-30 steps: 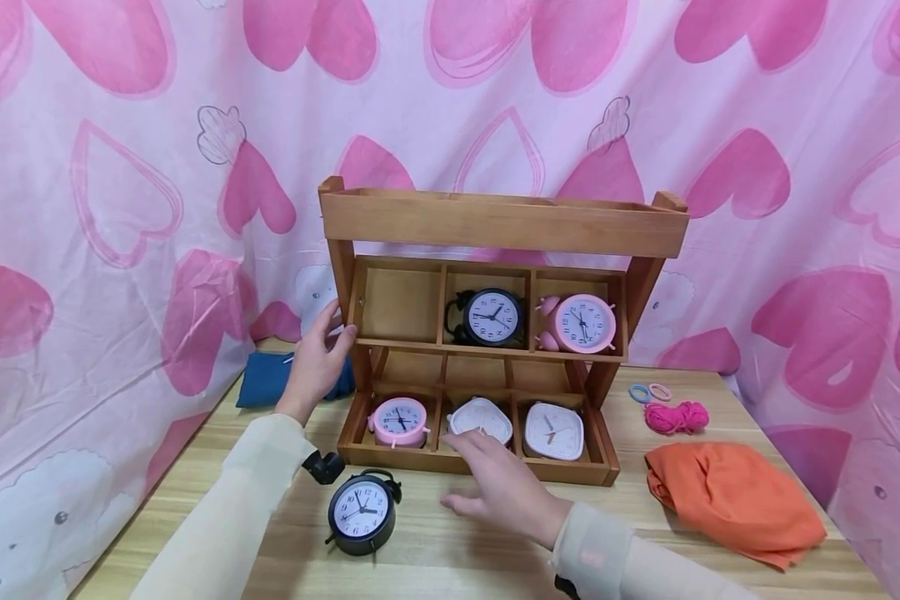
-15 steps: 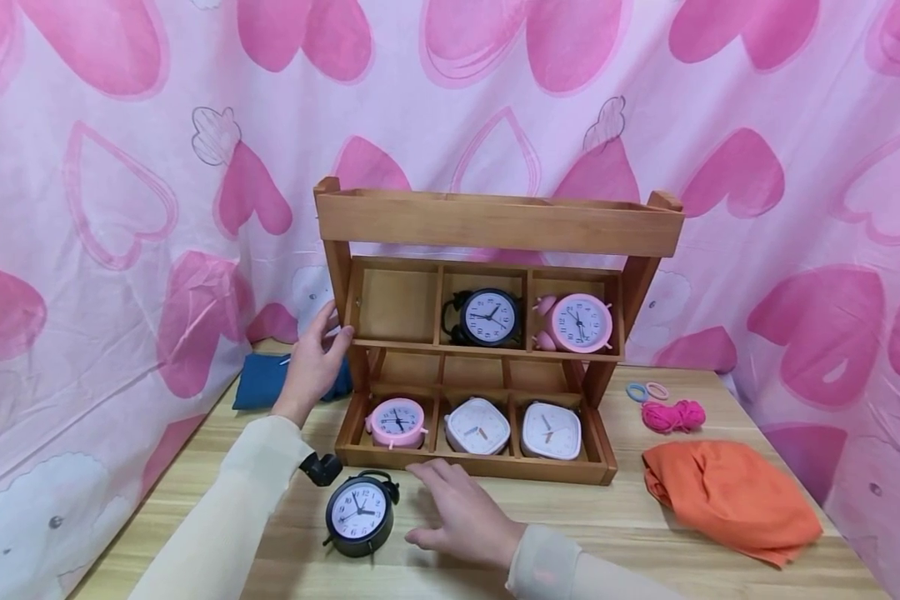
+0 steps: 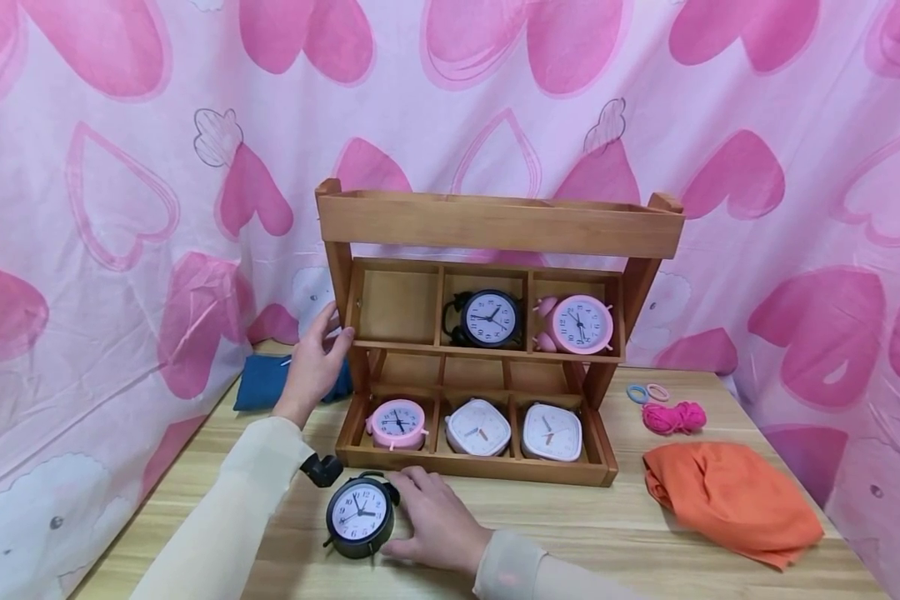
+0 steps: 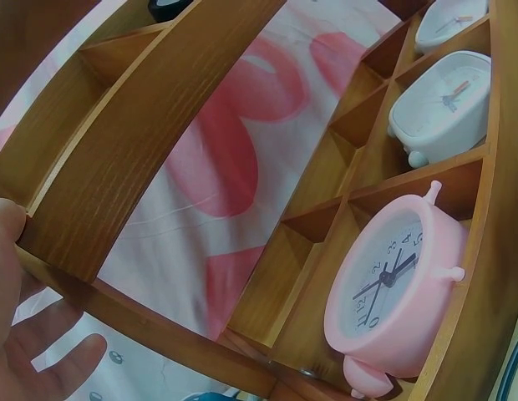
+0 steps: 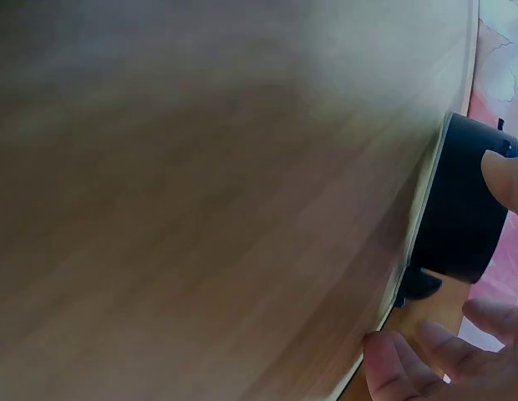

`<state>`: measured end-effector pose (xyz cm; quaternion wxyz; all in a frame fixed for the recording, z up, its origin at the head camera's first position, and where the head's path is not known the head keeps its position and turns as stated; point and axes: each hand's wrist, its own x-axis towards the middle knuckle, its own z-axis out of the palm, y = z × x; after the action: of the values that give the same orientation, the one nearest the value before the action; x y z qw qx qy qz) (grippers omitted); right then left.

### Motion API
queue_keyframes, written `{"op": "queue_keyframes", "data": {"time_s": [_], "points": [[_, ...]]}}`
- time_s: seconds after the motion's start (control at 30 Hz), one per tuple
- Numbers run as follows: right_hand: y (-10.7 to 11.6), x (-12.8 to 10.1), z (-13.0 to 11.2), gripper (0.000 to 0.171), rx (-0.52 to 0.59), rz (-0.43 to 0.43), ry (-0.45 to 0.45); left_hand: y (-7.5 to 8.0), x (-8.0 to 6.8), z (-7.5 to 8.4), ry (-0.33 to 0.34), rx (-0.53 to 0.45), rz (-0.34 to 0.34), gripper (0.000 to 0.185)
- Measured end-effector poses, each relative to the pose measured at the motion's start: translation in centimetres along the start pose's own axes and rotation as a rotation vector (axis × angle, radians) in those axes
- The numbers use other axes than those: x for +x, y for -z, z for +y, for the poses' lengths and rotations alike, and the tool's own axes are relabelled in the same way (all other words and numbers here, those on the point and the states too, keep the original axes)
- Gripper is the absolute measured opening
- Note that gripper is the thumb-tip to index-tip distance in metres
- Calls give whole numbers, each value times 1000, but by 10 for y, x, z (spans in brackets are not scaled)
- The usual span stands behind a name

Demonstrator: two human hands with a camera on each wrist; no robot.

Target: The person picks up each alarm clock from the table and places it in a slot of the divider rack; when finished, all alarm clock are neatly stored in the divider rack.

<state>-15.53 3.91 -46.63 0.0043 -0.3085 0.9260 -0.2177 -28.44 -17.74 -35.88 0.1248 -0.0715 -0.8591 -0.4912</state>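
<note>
A black round alarm clock (image 3: 359, 515) stands on the wooden table (image 3: 607, 533) in front of a wooden shelf rack (image 3: 495, 223). My right hand (image 3: 399, 513) cups the clock's right side, fingers over the top and thumb low; the right wrist view shows a fingertip (image 5: 503, 174) on the black clock (image 5: 461, 200). My left hand (image 3: 336, 329) grips the rack's left upright, its thumb (image 4: 7, 238) on the front edge. The middle row holds a black clock (image 3: 492, 317) and a pink clock (image 3: 583, 324), with the left cell empty. The bottom row holds a pink clock (image 3: 398, 422) and two white square clocks (image 3: 480, 427).
A folded blue cloth (image 3: 264, 380) lies left of the rack. To the right are an orange cloth (image 3: 727, 500), a pink yarn bundle (image 3: 675, 417) and two small hair rings (image 3: 648, 392). A pink heart-print curtain (image 3: 120, 208) closes off the back and both sides.
My right hand has moved left and toward me, from in front of the bottom row to the black clock on the table. The left hand has stayed on the rack.
</note>
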Motion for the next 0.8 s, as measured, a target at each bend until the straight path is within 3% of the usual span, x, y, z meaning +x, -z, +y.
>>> {"op": "queue_keyframes", "data": {"time_s": [0.47, 0.8], "points": [[-3, 13, -9, 80, -17, -39, 8, 0, -1, 0, 2, 12, 9, 63], [5, 23, -18, 88, 11, -206, -47, -1, 0, 0, 21, 17, 7, 63]]}}
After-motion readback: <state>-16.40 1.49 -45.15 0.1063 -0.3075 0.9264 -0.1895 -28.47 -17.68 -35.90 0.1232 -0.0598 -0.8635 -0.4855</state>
